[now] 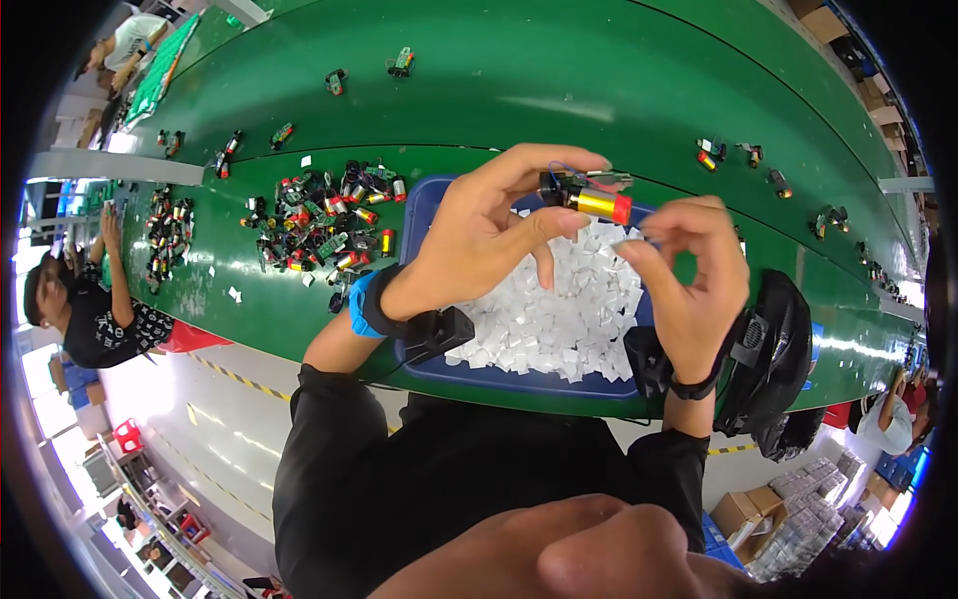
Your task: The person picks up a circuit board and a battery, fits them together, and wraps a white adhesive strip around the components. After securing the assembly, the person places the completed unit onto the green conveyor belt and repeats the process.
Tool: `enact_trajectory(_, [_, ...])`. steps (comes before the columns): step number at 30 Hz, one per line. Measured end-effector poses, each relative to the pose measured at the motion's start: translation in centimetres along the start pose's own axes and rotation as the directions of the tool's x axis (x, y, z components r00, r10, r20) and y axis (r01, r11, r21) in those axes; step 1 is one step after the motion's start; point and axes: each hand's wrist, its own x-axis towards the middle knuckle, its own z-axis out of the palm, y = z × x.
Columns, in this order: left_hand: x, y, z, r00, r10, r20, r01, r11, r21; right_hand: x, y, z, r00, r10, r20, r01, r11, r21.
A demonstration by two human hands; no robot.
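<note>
My left hand (479,225) pinches a small electronic assembly (599,203) between thumb and fingers. It has a yellow battery cell with a red end, black parts and thin wires. Just right of it, my right hand (694,265) is curled, thumb and fingertips drawn together in a pinch. Those fingertips are slightly blurred, and whatever they hold cannot be made out. Under both hands lies a blue tray (519,381) filled with small white square pieces (559,309). Wrist straps with black devices sit on both my wrists.
A heap of similar assemblies (324,220) lies left of the tray, a smaller pile (170,240) beyond. Others dot the green bench (559,70). A black bag (773,349) stands right of the tray. A person (85,309) works at the far left.
</note>
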Motion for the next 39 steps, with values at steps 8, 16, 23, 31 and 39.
enact_trajectory(8, [0.1,0.1,-0.5,0.988,0.049,0.145,-0.082,0.97,0.227,-0.2,-0.7,1.6,0.998,0.032,0.048,-0.039,0.99,0.139])
enact_trajectory(16, [-0.5,-0.8,-0.1,0.994,0.055,0.095,-0.078,0.963,0.258,-0.8,-0.2,2.3,0.983,0.163,0.082,-0.182,0.906,0.382])
enact_trajectory(23, [-0.5,-0.4,-0.4,0.998,-0.003,0.069,-0.018,0.953,0.303,0.1,-0.1,1.6,0.986,0.154,0.056,-0.162,0.966,0.199])
enact_trajectory(31, [0.5,1.7,-0.9,0.913,-0.383,0.137,0.367,0.921,0.133,0.9,1.2,1.1,0.863,-0.471,0.182,0.504,0.797,-0.333])
enact_trajectory(39, [0.3,1.0,-1.8,0.904,-0.402,0.146,0.373,0.908,0.192,1.0,1.7,1.4,0.879,-0.402,0.258,0.474,0.801,-0.367])
